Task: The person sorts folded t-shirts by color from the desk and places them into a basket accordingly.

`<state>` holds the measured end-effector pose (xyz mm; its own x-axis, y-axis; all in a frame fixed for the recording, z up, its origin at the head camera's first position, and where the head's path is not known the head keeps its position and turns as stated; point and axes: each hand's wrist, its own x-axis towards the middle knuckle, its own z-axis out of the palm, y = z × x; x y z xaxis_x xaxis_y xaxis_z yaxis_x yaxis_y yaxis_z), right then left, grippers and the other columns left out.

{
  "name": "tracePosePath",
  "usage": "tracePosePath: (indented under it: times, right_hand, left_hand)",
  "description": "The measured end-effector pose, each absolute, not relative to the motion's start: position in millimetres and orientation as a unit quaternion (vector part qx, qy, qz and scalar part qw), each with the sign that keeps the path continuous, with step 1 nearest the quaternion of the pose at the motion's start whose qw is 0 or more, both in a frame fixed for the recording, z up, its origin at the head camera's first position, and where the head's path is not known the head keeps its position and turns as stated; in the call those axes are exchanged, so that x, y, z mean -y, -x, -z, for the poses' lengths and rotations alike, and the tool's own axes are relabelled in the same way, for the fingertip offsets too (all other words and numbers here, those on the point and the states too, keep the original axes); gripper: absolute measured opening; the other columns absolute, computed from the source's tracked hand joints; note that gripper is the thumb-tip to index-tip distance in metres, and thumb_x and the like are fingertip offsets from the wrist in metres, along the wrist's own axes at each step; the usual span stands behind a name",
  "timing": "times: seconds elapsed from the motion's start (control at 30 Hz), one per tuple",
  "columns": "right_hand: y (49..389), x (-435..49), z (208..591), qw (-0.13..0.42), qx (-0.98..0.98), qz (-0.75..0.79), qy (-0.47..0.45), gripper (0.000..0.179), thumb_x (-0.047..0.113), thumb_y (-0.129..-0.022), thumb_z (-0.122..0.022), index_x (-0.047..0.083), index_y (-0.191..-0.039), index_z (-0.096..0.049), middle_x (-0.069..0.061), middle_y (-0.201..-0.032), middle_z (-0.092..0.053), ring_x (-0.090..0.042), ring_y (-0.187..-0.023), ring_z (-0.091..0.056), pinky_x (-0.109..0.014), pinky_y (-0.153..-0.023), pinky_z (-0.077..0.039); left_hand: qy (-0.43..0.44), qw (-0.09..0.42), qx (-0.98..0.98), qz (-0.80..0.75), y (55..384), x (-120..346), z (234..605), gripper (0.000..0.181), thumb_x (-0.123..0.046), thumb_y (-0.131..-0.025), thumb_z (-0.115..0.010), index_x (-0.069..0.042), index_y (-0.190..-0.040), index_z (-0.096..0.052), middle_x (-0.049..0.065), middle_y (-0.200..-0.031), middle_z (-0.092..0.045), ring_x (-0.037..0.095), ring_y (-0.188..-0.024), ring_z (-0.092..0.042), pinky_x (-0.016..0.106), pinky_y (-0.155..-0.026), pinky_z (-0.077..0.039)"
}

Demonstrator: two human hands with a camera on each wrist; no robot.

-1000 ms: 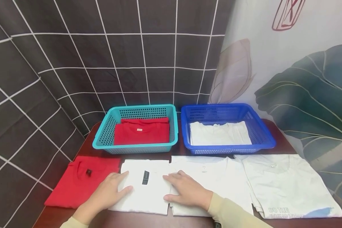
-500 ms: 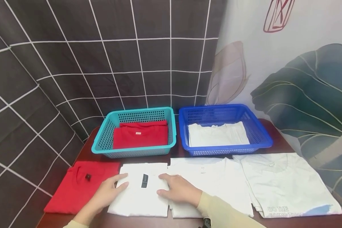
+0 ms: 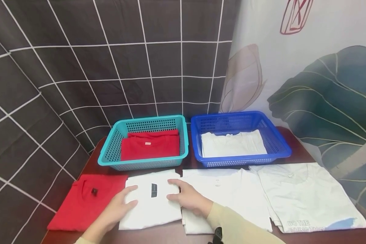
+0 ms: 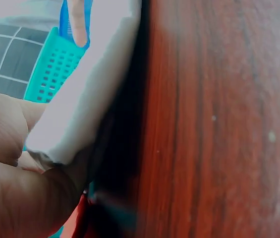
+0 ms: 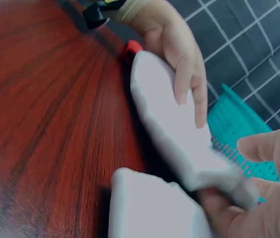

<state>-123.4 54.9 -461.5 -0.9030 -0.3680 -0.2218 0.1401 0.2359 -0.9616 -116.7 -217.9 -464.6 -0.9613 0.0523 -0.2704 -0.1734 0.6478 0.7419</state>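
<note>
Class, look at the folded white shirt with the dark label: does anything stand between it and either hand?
Nothing visible does. The left hand and right hand hold the labelled white shirt directly, one at each side. The loose red shirt and the neighbouring white shirt lie beside it, not in between.

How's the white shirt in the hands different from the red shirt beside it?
The left hand and right hand hold the white shirt; the red shirt lies on the table. The white shirt has a long dark label, the red shirt a smaller dark tag. Both are folded.
</note>
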Motion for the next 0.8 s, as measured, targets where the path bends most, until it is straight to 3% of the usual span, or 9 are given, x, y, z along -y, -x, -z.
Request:
tracePosePath:
  times: [0.1, 0.2, 0.37, 0.47, 0.6, 0.7, 0.8]
  right_hand:
    - [129, -51, 466, 0.226, -0.704, 0.672, 0.045, 0.063, 0.007, -0.083, -0.069, 0.011, -0.142, -0.046, -0.015, -0.131, -0.051, -0.026, -0.106, -0.058, -0.043, -0.087, -0.052]
    - [133, -48, 469, 0.244, -0.664, 0.706, 0.029, 0.069, -0.001, -0.080, -0.066, 0.010, -0.144, -0.042, -0.015, -0.119, -0.056, -0.023, -0.082, -0.066, -0.039, -0.068, -0.057]
    - [133, -45, 466, 0.250, -0.653, 0.714, 0.032, 0.076, -0.006, -0.074, -0.063, 0.010, -0.145, -0.041, -0.013, -0.111, -0.061, -0.020, -0.071, -0.066, -0.038, -0.062, -0.057]
    - [130, -45, 461, 0.249, -0.658, 0.709, 0.038, 0.079, -0.007, -0.073, -0.062, 0.010, -0.146, -0.039, -0.014, -0.120, -0.057, -0.021, -0.078, -0.066, -0.037, -0.064, -0.057]
    - [124, -48, 454, 0.233, -0.688, 0.686, 0.052, 0.080, -0.005, -0.073, -0.065, 0.010, -0.147, -0.038, -0.015, -0.136, -0.046, -0.024, -0.105, -0.057, -0.038, -0.081, -0.054]
    - [118, -56, 448, 0.209, -0.718, 0.660, 0.074, 0.079, -0.001, -0.074, -0.067, 0.013, -0.147, -0.039, -0.013, -0.143, -0.042, -0.029, -0.126, -0.043, -0.046, -0.101, -0.041]
    - [111, -69, 442, 0.170, -0.750, 0.630, 0.107, 0.078, 0.002, -0.077, -0.067, 0.018, -0.148, -0.039, -0.008, -0.149, -0.038, -0.029, -0.138, -0.030, -0.055, -0.111, -0.023]
  left_hand:
    - [0.032, 0.131, -0.899, -0.416, 119, 218, 465, 0.066, -0.022, -0.085, -0.072, -0.008, -0.143, -0.043, 0.019, -0.142, -0.043, 0.042, -0.134, -0.034, 0.064, -0.103, -0.030]
    - [0.035, 0.131, -0.896, -0.423, 119, 219, 463, 0.068, -0.019, -0.085, -0.072, -0.008, -0.144, -0.041, 0.019, -0.143, -0.042, 0.041, -0.134, -0.033, 0.064, -0.103, -0.030]
    - [0.027, 0.129, -0.888, -0.441, 118, 221, 458, 0.068, -0.018, -0.085, -0.072, -0.009, -0.145, -0.041, 0.017, -0.145, -0.041, 0.039, -0.135, -0.033, 0.063, -0.104, -0.030]
    - [0.015, 0.123, -0.883, -0.452, 116, 223, 454, 0.066, -0.016, -0.086, -0.071, -0.011, -0.145, -0.042, 0.015, -0.146, -0.041, 0.038, -0.136, -0.032, 0.062, -0.105, -0.030]
    - [0.007, 0.115, -0.878, -0.465, 112, 222, 445, 0.066, -0.016, -0.086, -0.071, -0.015, -0.146, -0.042, 0.010, -0.147, -0.041, 0.035, -0.137, -0.031, 0.060, -0.106, -0.029]
    - [0.005, 0.111, -0.872, -0.478, 107, 218, 437, 0.068, -0.018, -0.085, -0.073, -0.019, -0.146, -0.042, 0.007, -0.147, -0.041, 0.032, -0.136, -0.032, 0.059, -0.106, -0.030]
    - [-0.002, 0.105, -0.860, -0.499, 100, 211, 428, 0.071, -0.020, -0.084, -0.074, -0.021, -0.146, -0.041, 0.005, -0.147, -0.040, 0.031, -0.136, -0.032, 0.057, -0.106, -0.032]
